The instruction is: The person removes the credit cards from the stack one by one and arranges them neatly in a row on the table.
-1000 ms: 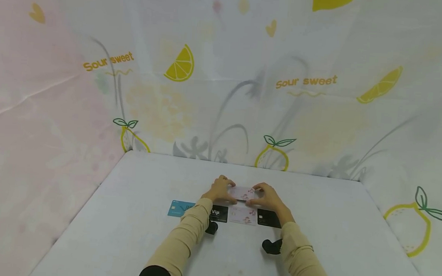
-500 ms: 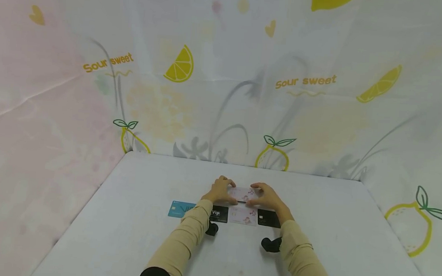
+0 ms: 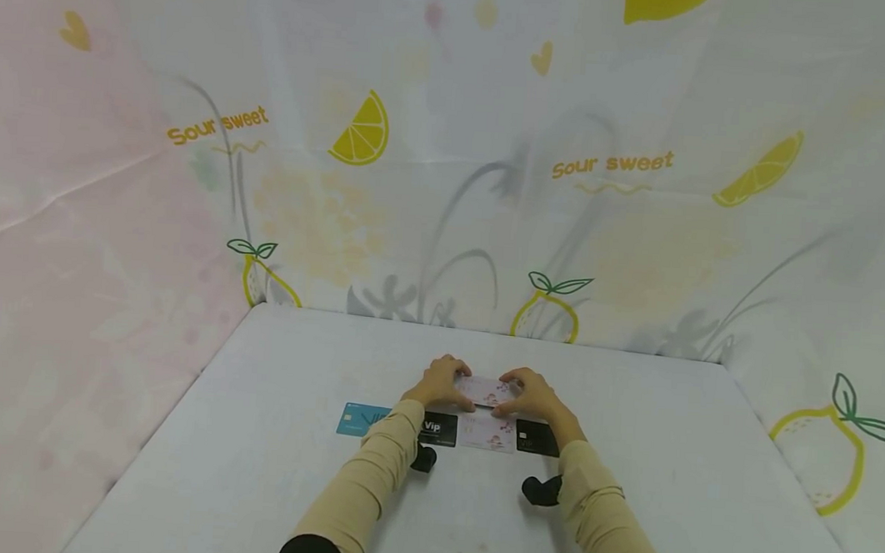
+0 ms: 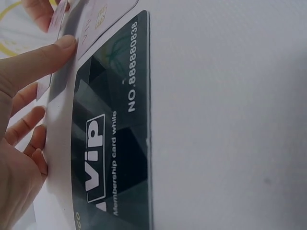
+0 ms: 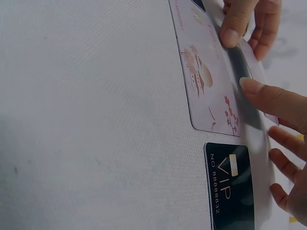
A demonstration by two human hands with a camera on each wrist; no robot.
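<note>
Both hands hold a pale pink card (image 3: 484, 391) with a red floral print, level over the table behind a row of cards. My left hand (image 3: 437, 382) pinches its left end between thumb and fingers. At the other end my right hand (image 3: 541, 399) grips the card likewise, thumb at the near edge. A similar pink card (image 5: 204, 79) lies flat just in front. Left of that one is a black card (image 4: 115, 124) marked "Vip"; on its right lies another black card (image 5: 230, 182) with gold lettering. The left forearm partly covers a blue card (image 3: 360, 420) at the row's left end.
The white table (image 3: 252, 467) meets a printed cloth backdrop (image 3: 447, 185) with lemons at its far edge. Black parts (image 3: 425, 458) of the wrist gear hang under the forearms. In the right wrist view a dark shadow (image 5: 244, 96) falls below the held card.
The right hand's fingertips have shifted slightly left along the held card. The left hand and the cards in the row look nearly unmoved.
</note>
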